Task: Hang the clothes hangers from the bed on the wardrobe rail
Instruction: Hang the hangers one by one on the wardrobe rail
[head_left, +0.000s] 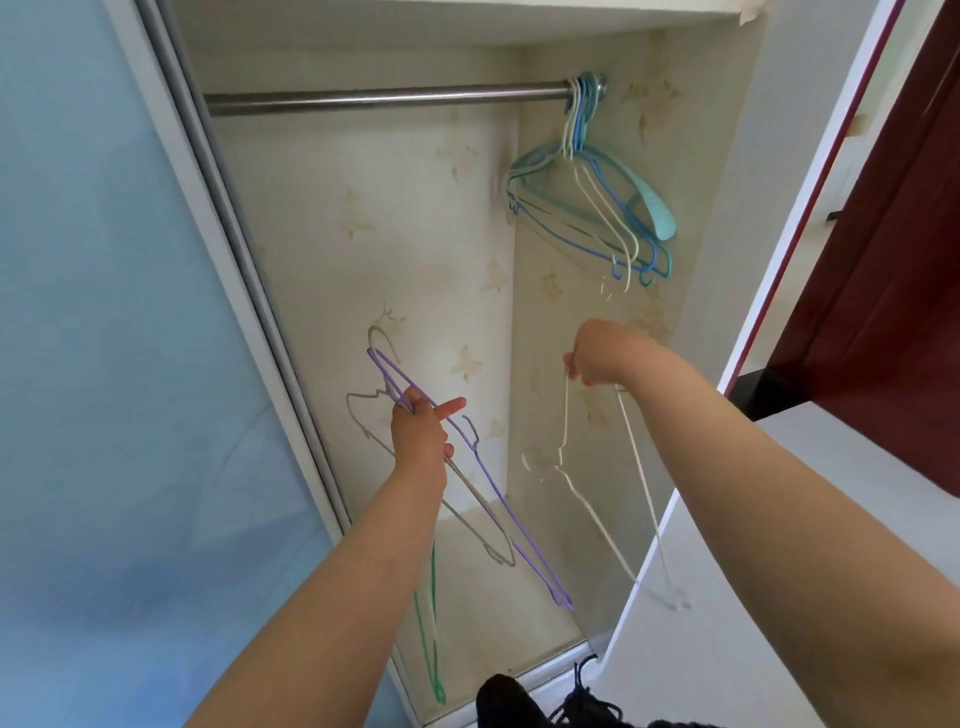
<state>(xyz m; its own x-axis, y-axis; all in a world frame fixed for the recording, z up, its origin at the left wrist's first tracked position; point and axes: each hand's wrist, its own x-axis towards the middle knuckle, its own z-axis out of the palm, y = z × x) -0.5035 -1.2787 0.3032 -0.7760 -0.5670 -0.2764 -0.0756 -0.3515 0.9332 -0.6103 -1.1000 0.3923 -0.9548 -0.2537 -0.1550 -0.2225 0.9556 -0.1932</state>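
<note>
A steel wardrobe rail (384, 98) runs across the top of the open wardrobe. Several blue, teal and cream hangers (597, 208) hang bunched at its right end. My left hand (421, 431) grips a bundle of thin hangers low in the wardrobe: a purple hanger (498, 499), a grey hanger (363, 415) and a green hanger (428, 623) that dangles down. My right hand (597, 358) holds a cream hanger (587, 499) by its top, below the hung bunch; the hanger hangs down from it.
A frosted blue sliding door (104, 364) with a metal frame edge covers the left. The wardrobe's white right side panel (753, 260) and a dark red door (893, 260) stand on the right. Dark shoes (519, 701) lie at the wardrobe's bottom edge.
</note>
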